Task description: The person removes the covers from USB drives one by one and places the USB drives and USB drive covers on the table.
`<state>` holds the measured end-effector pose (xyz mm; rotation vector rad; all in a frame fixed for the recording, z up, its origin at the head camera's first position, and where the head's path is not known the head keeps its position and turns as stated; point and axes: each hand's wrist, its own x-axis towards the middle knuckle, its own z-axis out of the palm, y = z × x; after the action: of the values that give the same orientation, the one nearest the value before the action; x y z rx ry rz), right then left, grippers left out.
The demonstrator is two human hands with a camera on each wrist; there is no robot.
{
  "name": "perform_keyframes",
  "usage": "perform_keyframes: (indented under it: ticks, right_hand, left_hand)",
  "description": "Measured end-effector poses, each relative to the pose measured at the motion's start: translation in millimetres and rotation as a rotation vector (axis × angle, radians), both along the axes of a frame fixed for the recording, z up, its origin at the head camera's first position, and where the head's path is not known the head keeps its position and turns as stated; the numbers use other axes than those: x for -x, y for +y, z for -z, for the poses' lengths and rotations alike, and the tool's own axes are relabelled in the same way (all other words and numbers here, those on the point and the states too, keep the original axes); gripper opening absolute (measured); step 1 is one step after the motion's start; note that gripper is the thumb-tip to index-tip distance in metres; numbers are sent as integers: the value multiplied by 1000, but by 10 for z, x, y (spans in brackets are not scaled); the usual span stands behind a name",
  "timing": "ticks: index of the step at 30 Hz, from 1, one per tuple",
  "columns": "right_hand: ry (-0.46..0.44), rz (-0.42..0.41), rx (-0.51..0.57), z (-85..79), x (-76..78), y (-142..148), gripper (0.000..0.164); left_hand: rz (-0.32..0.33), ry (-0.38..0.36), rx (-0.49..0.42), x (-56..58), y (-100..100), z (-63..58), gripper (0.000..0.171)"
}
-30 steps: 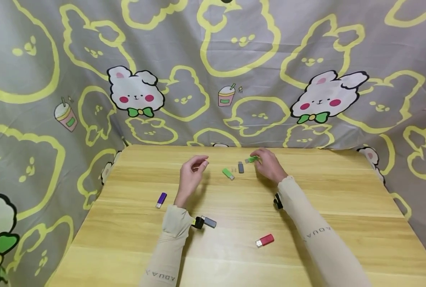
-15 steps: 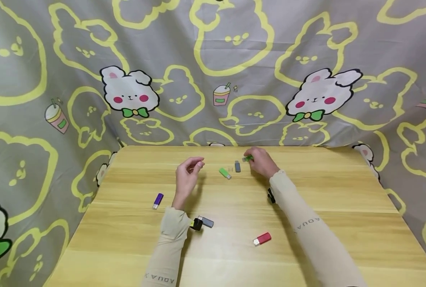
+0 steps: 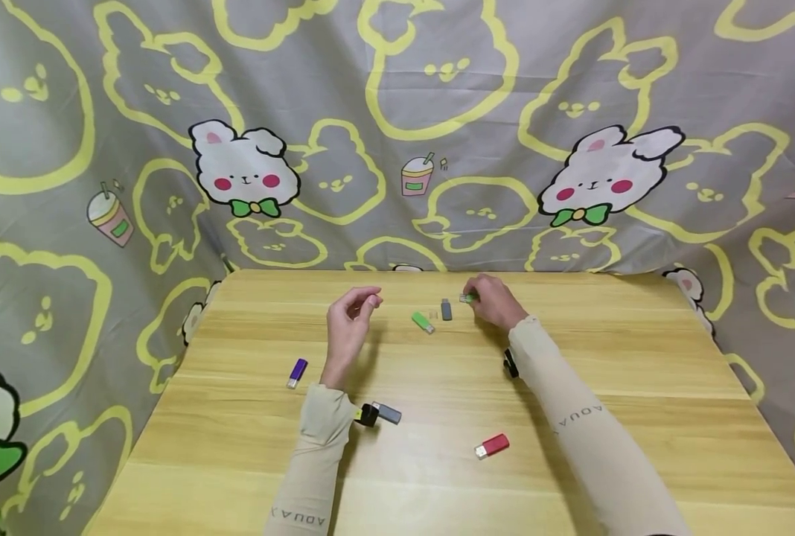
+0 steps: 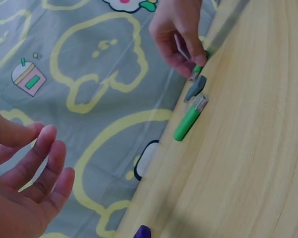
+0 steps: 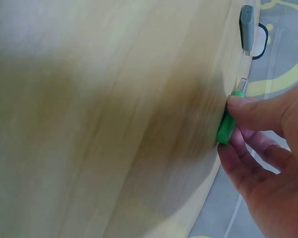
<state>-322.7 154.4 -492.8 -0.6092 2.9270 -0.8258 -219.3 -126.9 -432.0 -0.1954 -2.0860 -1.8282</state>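
Note:
Near the back edge of the table, my right hand [image 3: 494, 301] pinches a green USB stick [image 5: 228, 124] between thumb and fingers, its metal plug [image 5: 242, 85] uncovered. Just left of it lies a grey USB stick [image 3: 447, 310], and beyond that a second green USB stick [image 3: 422, 322]. A small clear piece [image 3: 433, 315] sits between those two, too small to make out. My left hand [image 3: 349, 327] hovers above the table with loosely bent fingers and holds nothing. In the left wrist view its fingers [image 4: 42, 171] are spread a little apart.
A purple USB stick [image 3: 296, 374] lies at the left. Another grey USB stick [image 3: 388, 413] lies beside the left wrist's black strap mount [image 3: 368, 415]. Nearer the front is a red USB stick [image 3: 492, 447]. A patterned grey curtain [image 3: 344, 149] hangs behind the wooden table [image 3: 431, 491].
My right hand has moved slightly and its fingers now cover more of the green USB stick. The left hand stays nearly still. The head view has shifted a little.

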Motion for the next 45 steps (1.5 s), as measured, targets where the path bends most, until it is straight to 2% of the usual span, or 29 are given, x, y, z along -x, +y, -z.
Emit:
perform_keyframes:
  ticks: [8, 12, 16, 21, 24, 28, 33, 40, 45]
  right_hand:
    - [-14, 26, 48, -22, -42, 51, 16]
    - [-24, 51, 129, -106, -96, 103, 15]
    - [20, 64, 231, -208, -162, 144, 14]
    - [44, 102, 359, -326, -318, 156, 18]
    - [56, 134, 411, -379, -431, 138, 18]
    - [89, 136, 462, -423, -563, 97, 18]
    - [110, 161, 553, -441, -692, 40, 18]
    - [44, 181, 750, -441, -824, -59, 18]
    - [-1, 159, 796, -400, -870, -157, 20]
  left_hand:
    - [8, 11, 4, 23, 9, -32, 17]
    - [20, -1, 8, 18, 4, -23, 17]
    - [15, -11, -1, -6, -14, -9, 18]
    - [10, -12, -3, -12, -10, 0, 17]
    - [6, -15, 5, -9, 3, -5, 16]
    - [-7, -16, 14, -12, 22, -17, 15]
    - [23, -12, 20, -12, 32, -31, 16]
    - [81, -12, 40, 121, 87, 207, 18]
    - [142, 3, 58, 107, 155, 248, 16]
